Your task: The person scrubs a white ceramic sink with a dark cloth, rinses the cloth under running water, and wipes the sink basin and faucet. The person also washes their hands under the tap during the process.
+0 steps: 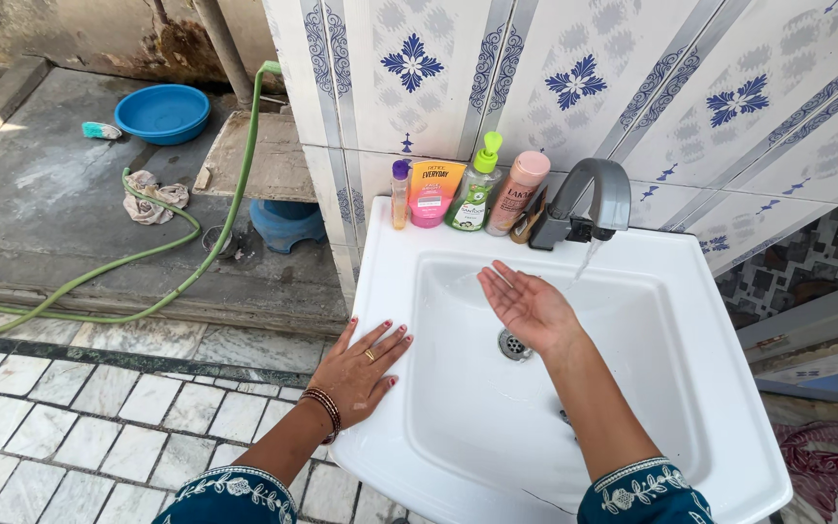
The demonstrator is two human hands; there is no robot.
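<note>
Right hand (526, 306), open palm-up and empty, sits at seven o'clock just below the running tap (589, 206); left hand (361, 369) lies flat, fingers spread, on the basin (729, 427) rim, farther off.

One sink (729, 291), one tap (589, 199), four bottles (477, 184), one basin (162, 112), one hose (99, 272).

The white sink (632, 291) has a wide, open bowl, so a hand can move about inside it. The right hand (528, 306) sits palm up in the middle, just under the grey tap (589, 199), which sticks out over the back. A row of bottles (463, 194) fills the back ledge beside the tap. The left hand (361, 369) lies flat on the sink's left rim. The tiled wall (574, 87) blocks the way behind.
</note>
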